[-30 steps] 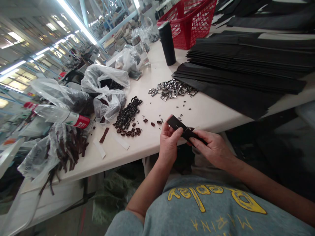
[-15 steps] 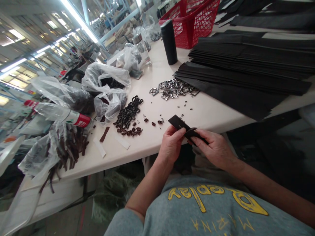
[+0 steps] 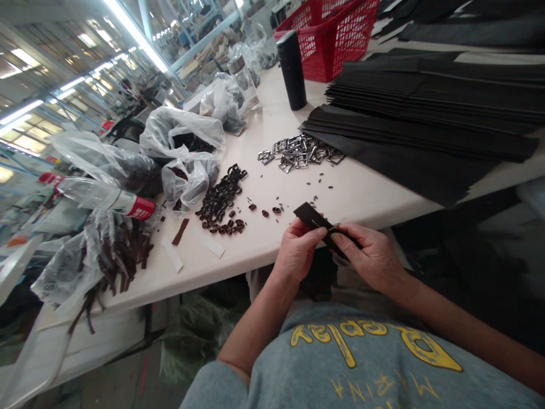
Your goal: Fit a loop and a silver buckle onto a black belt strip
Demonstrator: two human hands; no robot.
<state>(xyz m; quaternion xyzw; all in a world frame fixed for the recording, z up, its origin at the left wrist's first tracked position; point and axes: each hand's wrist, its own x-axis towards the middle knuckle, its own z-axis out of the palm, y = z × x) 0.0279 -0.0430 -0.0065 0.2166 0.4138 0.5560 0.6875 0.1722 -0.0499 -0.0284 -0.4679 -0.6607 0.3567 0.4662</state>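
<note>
1. Both hands pinch black strap (image 3: pixel 313 217) at surface (image 3: pixel 366 193) edge: left hand (image 3: pixel 298 253) closed on its near end.
2. Right hand (image 3: pixel 370 255) grip closed on strap too.
3. Metal buckles (image 3: pixel 298 152) lie beyond the strap.

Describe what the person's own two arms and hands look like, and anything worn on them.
Both forearms are bare; the left hand and right hand wear no gloves, and no rings, watch or bracelet show from this view. A short grey sleeve covers the left upper arm. It belongs to a grey T-shirt with yellow printed lettering across the chest.
</note>
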